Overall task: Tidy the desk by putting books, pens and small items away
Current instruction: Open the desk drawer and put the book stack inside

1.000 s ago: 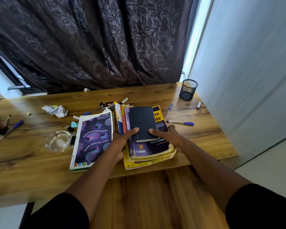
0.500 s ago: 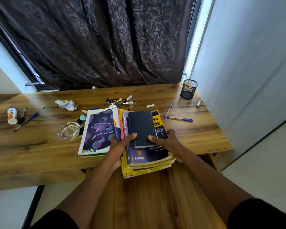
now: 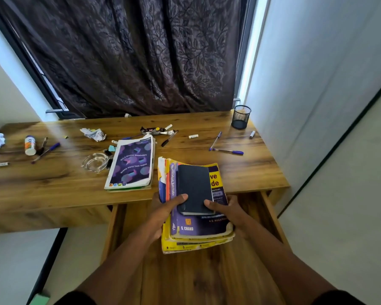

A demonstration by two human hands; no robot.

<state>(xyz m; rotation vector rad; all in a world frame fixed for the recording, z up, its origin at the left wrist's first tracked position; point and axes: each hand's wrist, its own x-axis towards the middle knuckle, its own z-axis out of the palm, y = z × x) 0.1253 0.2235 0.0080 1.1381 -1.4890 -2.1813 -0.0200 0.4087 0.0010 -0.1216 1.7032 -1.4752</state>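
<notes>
Wooden counter (image 3: 53,179) was strewn with pens and scraps | open wooden drawer (image 3: 207,271) was pulled out below, likely as storage | stack of worn yellow and purple paperbacks (image 3: 198,227) was held over it, half off the counter | left hand (image 3: 163,213) and right hand (image 3: 229,211) were wrapped around its sides, thumbs pinning small black notebook (image 3: 194,188) on top against sliding.

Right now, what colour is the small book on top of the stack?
Dark navy, almost black, plain cover: the small book, seen in the head view.
</notes>
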